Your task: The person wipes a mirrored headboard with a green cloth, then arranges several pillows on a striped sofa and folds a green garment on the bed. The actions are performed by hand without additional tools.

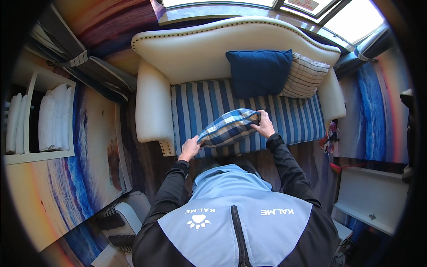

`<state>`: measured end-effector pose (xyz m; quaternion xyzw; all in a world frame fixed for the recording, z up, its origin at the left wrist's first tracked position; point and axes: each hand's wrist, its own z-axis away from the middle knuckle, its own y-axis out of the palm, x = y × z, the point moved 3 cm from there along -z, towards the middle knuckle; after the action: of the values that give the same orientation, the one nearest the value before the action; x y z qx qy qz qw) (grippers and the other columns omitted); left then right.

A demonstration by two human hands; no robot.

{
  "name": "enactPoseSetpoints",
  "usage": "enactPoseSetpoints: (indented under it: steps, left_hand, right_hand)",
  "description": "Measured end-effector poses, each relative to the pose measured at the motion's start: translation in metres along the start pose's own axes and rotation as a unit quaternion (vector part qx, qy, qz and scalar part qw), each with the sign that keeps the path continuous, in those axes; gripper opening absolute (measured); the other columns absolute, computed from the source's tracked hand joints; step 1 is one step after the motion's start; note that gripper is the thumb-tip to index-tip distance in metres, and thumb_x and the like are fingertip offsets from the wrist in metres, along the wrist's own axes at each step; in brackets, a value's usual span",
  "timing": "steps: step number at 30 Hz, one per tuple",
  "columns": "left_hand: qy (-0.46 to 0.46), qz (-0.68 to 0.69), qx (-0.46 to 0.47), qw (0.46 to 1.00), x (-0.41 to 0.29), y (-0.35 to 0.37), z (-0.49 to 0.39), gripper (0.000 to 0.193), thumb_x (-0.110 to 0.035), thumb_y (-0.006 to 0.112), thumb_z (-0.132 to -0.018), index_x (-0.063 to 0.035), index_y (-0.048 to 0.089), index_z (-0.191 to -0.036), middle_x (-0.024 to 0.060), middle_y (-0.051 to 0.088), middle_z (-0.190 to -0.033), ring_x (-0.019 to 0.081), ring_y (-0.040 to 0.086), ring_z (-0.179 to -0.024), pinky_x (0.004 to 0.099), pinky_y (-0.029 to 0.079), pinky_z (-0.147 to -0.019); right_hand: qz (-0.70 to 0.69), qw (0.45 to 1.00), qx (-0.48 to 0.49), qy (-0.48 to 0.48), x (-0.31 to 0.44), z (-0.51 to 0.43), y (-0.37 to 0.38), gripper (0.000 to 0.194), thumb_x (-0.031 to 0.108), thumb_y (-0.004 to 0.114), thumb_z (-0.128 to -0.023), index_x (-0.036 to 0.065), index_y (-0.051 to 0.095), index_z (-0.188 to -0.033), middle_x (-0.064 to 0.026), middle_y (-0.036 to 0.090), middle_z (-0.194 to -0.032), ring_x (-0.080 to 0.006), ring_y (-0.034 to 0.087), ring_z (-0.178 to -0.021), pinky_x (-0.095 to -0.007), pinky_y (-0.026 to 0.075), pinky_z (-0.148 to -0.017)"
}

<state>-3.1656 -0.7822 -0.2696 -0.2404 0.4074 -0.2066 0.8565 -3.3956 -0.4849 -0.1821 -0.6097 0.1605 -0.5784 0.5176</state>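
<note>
A blue, white and tan plaid cushion (230, 128) with blue piping is held by its two ends in front of me. My left hand (190, 149) grips its left corner, and my right hand (265, 124) pinches the opposite corner, thumb on the near face. The cushion is tilted, its piped edge turned up, over the front part of the striped seat (196, 96) of a cream sofa (200, 56). Whether it touches the seat I cannot tell. Against the sofa's backrest lean a dark blue cushion (260, 73) and, partly behind it, a beige checked cushion (306, 76).
Folded white linens (55, 118) fill a white shelf unit (40, 158) at the left. Tied-back curtains (75, 60) flank the window (220, 2) behind the sofa. A white cabinet (370, 197) stands at the lower right. Dark flooring (156, 170) shows around the sofa's front.
</note>
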Motion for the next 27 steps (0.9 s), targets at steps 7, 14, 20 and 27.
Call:
enactPoseSetpoints:
  steps: [7, 14, 20, 27]
  left_hand:
    - [0.042, 0.139, -0.213, 0.966, -0.008, -0.065, -0.032, 0.019, -0.027, 0.060, -0.098, -0.0116, 0.067, -0.107, 0.0085, 0.073, -0.076, 0.0327, 0.072, -0.078, 0.0434, 0.053, -0.069]
    - [0.045, 0.166, -0.361, 0.917, -0.031, -0.146, -0.013, 0.060, -0.020, 0.061, -0.098, -0.0164, 0.037, -0.153, 0.0199, 0.055, -0.141, 0.0322, 0.066, -0.114, 0.0390, 0.051, -0.098]
    - [-0.037, 0.134, -0.364, 0.921, -0.043, -0.091, 0.064, 0.058, -0.012, 0.063, -0.093, -0.0091, 0.045, -0.148, 0.0223, 0.055, -0.139, 0.0325, 0.065, -0.111, 0.0380, 0.052, -0.094]
    - [-0.246, 0.171, -0.271, 0.915, -0.025, 0.041, 0.177, 0.051, -0.018, 0.067, -0.092, -0.0136, 0.054, -0.141, 0.0201, 0.040, -0.153, 0.0356, 0.061, -0.119, 0.0396, 0.049, -0.101]
  right_hand:
    - [-0.234, 0.971, 0.041, 0.008, 0.025, -0.052, -0.018, 0.014, 0.010, 0.064, -0.096, 0.003, 0.055, -0.104, -0.0100, 0.065, -0.084, -0.0150, 0.067, -0.067, -0.0253, 0.054, -0.060]
    - [-0.457, 0.881, 0.105, -0.062, 0.067, -0.204, 0.020, 0.014, 0.013, 0.060, -0.100, 0.005, 0.050, -0.104, -0.0044, 0.059, -0.092, -0.0142, 0.066, -0.075, -0.0283, 0.058, -0.064]
    - [-0.417, 0.908, -0.046, -0.022, 0.055, -0.347, 0.083, 0.026, 0.020, 0.065, -0.096, 0.005, 0.056, -0.114, -0.0124, 0.064, -0.092, -0.0251, 0.067, -0.082, -0.0391, 0.057, -0.072]
    - [0.022, 0.981, -0.134, -0.135, 0.059, -0.405, 0.055, 0.055, 0.023, 0.071, -0.082, 0.010, 0.052, -0.132, -0.0149, 0.047, -0.139, -0.0338, 0.042, -0.133, -0.0446, 0.037, -0.110]
